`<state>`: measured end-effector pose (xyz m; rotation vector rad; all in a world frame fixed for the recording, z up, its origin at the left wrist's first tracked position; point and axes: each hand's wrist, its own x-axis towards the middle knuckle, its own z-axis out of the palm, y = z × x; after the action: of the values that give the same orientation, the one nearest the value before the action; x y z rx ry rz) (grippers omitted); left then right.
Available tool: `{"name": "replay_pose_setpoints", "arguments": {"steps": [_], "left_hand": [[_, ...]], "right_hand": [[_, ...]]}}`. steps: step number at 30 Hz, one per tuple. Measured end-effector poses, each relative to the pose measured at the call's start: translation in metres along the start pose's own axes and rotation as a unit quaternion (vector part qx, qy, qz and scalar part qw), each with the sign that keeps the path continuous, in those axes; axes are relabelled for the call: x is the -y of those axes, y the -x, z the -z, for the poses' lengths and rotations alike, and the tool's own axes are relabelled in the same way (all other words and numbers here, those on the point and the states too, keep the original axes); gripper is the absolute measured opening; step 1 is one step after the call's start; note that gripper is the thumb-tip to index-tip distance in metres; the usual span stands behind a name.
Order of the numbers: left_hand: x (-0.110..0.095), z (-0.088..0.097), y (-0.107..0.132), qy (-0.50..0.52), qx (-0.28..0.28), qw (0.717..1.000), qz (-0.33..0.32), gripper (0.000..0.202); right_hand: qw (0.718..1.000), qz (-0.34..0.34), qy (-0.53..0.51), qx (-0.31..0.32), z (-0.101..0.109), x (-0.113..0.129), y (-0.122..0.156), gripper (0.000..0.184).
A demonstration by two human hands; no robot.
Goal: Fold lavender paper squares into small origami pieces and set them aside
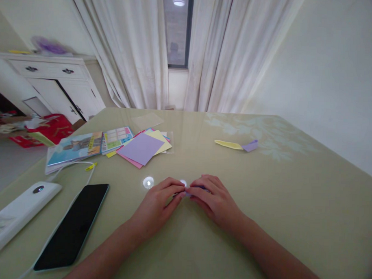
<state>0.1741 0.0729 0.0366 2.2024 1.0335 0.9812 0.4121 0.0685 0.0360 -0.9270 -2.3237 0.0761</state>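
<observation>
Close to the table's [293,208] near edge, about midway along it, the person's 2 hands meet fingertip to fingertip. The left hand [157,203] and the right hand [212,199] are both pinched shut on a small purple paper [188,193], which lies low against the tabletop and is mostly hidden by the fingers; how it is folded I cannot tell.

Toward the near left corner a black phone [73,225] lies face up with a dark screen, and just left of it is a white power bank [17,213] at the left edge. A white cable [78,165] loops beyond them.

Just past the hands, a bright light spot [148,182] glints on the glossy top. Farther on, left of centre, a fanned stack of coloured sheets [143,148] has a lilac one on top, touching some printed booklets [78,148] nearer the left edge. Well apart, right of centre, lies a folded yellow-and-purple piece [236,145].

Near the far edge rests a clear plastic sleeve [146,120]. Behind the table hang pale curtains [131,52] around a dark window [177,29], with a white cabinet [54,78] at the left.
</observation>
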Motion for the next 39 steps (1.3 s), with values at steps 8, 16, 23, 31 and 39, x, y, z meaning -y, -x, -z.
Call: {"name": "replay_pose_setpoints", "arguments": {"steps": [8,16,23,31,39], "left_hand": [[-0.003,0.001,0.000,0.083,0.023,0.989,0.124,0.015],[-0.005,0.000,0.000,0.070,0.029,0.989,0.127,0.016],[0.006,0.003,0.001,0.026,0.046,0.996,0.067,0.007],[0.010,0.005,0.004,-0.072,0.121,0.990,0.007,0.027],[0.008,0.005,0.005,-0.098,0.130,0.986,-0.034,0.014]], "right_hand": [[1.000,0.012,-0.015,0.009,0.000,0.000,0.000,0.023],[1.000,0.022,-0.013,0.013,0.000,0.002,-0.001,0.019],[1.000,0.025,0.000,0.009,-0.001,0.001,-0.001,0.018],[0.999,0.016,0.024,0.036,-0.002,0.002,-0.001,0.016],[0.998,0.024,0.032,0.049,-0.005,0.000,0.002,0.015]]}}
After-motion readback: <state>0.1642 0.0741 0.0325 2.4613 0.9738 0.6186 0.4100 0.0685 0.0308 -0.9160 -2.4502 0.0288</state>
